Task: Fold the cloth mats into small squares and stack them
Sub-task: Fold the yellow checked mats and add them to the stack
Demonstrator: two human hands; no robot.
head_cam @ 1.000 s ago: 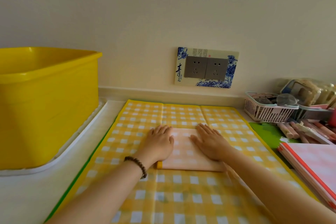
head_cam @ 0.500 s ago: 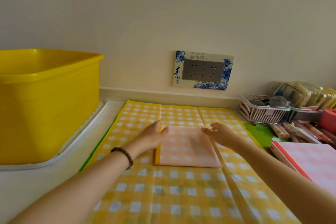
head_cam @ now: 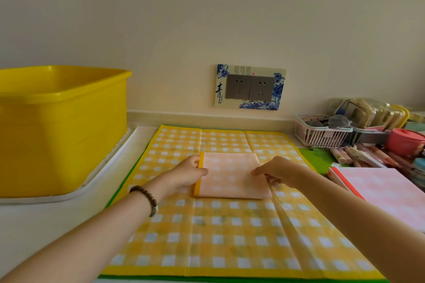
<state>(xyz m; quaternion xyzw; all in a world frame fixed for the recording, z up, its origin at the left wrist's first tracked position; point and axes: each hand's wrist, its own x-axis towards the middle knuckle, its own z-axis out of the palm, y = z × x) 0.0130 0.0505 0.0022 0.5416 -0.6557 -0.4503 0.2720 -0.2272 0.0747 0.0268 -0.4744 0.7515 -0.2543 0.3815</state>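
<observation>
A folded mat (head_cam: 230, 174), pale orange check with a yellow left border, lies as a small square on a spread yellow-and-white checked mat (head_cam: 218, 236). My left hand (head_cam: 186, 173) pinches the folded mat's left edge, thumb on top. My right hand (head_cam: 279, 171) grips its right edge, fingers curled at the side. A green mat (head_cam: 318, 158) peeks out from under the yellow one. To the right sits a stack of folded pink mats (head_cam: 379, 193) with red borders.
A big yellow tub (head_cam: 57, 126) stands on a white tray (head_cam: 108, 167) at the left. At the back right are a white basket (head_cam: 322, 133), a red lidded pot (head_cam: 404, 142), pens and packets. A wall socket plate (head_cam: 250, 87) is behind.
Both hands have left the top of the folded mat, where they pressed flat, and moved out to its left and right edges, now holding them.
</observation>
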